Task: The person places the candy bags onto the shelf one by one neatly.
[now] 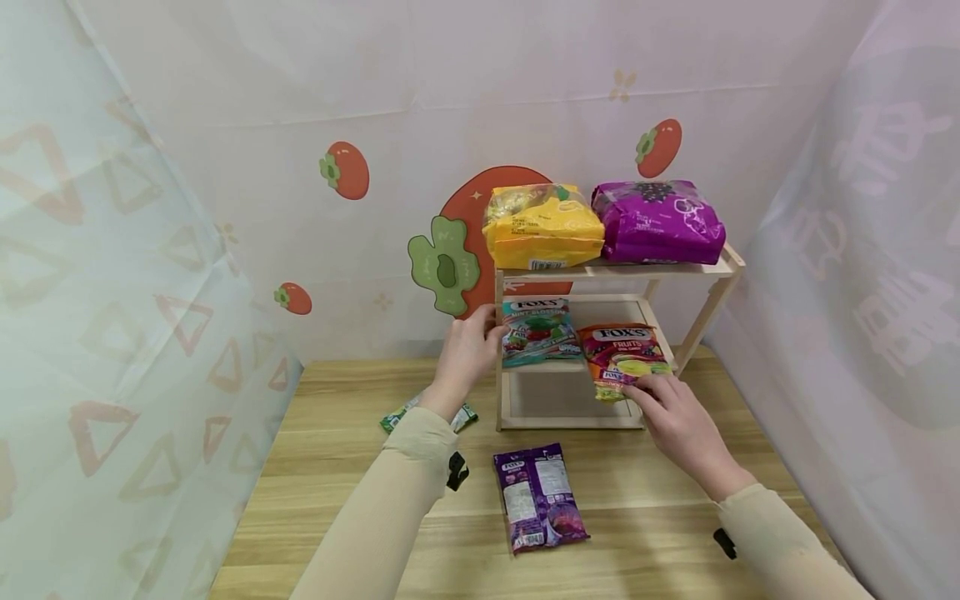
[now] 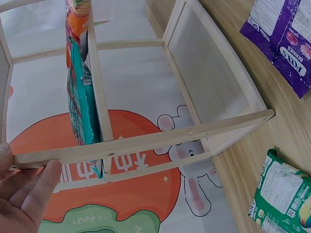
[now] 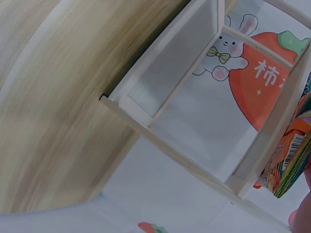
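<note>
My left hand (image 1: 471,350) grips the left front post of a small wooden rack (image 1: 572,423), its thumb and fingers on either side of the wood in the left wrist view. With my right hand (image 1: 681,421) I pinch the lower edge of an orange-red Fox's Fruits candy bag (image 1: 626,346). That bag lies on the middle shelf at the right, its bottom sticking out past the front rail. Beside it, a teal Fox's Mint Blossom bag (image 1: 538,329) rests on the same shelf. In the right wrist view only a sliver of my right hand shows.
A yellow candy bag (image 1: 546,227) and a purple candy bag (image 1: 658,221) sit on the top shelf. On the table (image 1: 337,483) lie a purple Fox's Berries bag (image 1: 540,497) and a green candy bag (image 2: 282,191), partly behind my left forearm in the head view.
</note>
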`<state>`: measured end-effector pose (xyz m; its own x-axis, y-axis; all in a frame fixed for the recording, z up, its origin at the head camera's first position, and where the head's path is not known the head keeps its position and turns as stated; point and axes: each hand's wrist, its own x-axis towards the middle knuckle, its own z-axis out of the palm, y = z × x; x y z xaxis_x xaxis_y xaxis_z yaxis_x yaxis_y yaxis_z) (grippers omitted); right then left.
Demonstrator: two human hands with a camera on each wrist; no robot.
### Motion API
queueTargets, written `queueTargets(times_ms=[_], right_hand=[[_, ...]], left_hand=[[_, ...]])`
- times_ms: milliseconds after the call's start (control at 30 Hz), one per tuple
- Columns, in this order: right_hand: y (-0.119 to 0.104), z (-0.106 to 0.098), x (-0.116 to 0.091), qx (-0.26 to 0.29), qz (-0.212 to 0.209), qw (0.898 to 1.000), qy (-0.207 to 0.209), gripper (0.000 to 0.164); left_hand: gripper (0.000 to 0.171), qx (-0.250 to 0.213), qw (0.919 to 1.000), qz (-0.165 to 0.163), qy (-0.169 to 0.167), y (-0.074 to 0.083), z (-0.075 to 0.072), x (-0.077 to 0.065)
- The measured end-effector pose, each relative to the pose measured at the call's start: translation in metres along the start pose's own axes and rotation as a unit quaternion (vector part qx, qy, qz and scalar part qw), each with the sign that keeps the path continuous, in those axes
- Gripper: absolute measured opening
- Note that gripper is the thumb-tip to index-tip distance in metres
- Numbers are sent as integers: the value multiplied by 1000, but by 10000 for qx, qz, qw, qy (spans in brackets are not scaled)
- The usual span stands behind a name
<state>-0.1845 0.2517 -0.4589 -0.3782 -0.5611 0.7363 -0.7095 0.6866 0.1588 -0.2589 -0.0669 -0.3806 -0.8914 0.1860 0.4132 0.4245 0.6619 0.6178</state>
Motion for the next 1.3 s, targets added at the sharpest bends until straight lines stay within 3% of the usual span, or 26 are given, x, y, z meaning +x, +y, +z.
queueTargets(times_ms=[1300], right_hand=[[3,4,5,-215,584,9970,-454,40]], left_hand=[[21,29,10000,80,51,0,0,0]])
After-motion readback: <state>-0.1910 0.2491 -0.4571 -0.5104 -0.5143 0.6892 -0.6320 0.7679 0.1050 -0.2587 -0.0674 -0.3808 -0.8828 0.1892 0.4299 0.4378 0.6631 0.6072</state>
